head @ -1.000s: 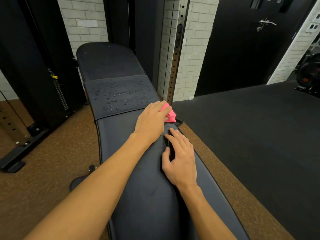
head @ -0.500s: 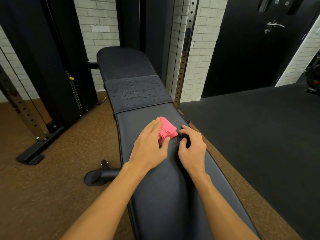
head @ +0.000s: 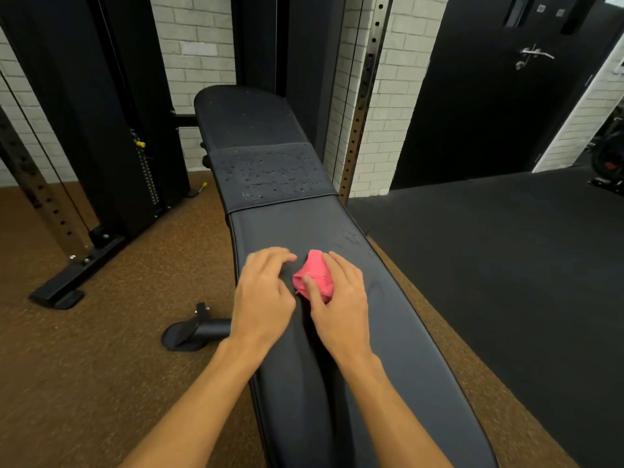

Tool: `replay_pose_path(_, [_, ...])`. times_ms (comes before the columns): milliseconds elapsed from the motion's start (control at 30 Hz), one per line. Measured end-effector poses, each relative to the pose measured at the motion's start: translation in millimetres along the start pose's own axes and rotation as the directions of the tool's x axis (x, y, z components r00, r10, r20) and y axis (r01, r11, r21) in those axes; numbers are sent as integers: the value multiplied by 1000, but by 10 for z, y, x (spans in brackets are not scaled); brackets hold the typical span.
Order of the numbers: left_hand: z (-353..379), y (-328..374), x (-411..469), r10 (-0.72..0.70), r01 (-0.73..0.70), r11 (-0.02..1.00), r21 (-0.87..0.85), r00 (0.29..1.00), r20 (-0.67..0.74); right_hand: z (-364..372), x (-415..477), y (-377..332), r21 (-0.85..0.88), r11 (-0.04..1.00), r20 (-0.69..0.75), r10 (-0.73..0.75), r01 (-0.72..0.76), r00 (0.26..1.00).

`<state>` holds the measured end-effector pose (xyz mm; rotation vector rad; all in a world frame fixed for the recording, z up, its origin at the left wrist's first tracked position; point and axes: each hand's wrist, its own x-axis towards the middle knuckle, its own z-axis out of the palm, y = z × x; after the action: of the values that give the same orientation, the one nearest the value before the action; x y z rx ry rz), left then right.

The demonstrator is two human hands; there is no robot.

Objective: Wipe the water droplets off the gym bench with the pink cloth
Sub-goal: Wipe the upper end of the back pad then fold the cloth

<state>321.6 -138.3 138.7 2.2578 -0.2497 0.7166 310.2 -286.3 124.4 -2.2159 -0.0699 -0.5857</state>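
A long black gym bench (head: pixel 388 332) runs away from me. Water droplets (head: pixel 270 173) bead on its textured middle band, and fainter ones dot the far pad (head: pixel 246 116). The bunched pink cloth (head: pixel 314 276) lies on the near pad. My right hand (head: pixel 341 298) grips it, thumb across its front and fingers curled over its right side. My left hand (head: pixel 263 292) rests on the pad just left of the cloth, fingers bent, holding nothing.
A black cable machine with a weight stack (head: pixel 145 177) stands to the left on brown flooring. A bench foot (head: pixel 196 332) sticks out on the left. A perforated steel upright (head: pixel 364 96) rises behind the bench. Dark rubber flooring (head: pixel 506 265) and a black door (head: pixel 506 79) lie to the right.
The cloth passed from under my left hand to my right hand and came nearer along the bench. My left hand has let go of it. The view shifted left.
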Motion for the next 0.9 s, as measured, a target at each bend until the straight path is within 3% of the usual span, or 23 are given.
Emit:
replay_pose_path(100, [90,-103,195,-6,12,995,101,998,-57,-77,-101,64,-55,998,35,22,-20,999])
replay_pose_path(300, [243,-150,606,13,-9,945,328,1000,-10,-238,99,256,-117,979,13,168,-166,986])
replay_pose_path(467, [253,-151,617,49,-23,930,367,997,-62,-121,330,175,-74,984,-30,162,-164,986])
replay_pose_path(700, [259,-136,605,37,0,937,351,994,-98,-24,510,91,-26,995,41,100,-99,994])
replay_pose_path(900, [246,-130,601,38,0,930,369,995,-94,-28,268,243,-135,989,72,-50,59,996])
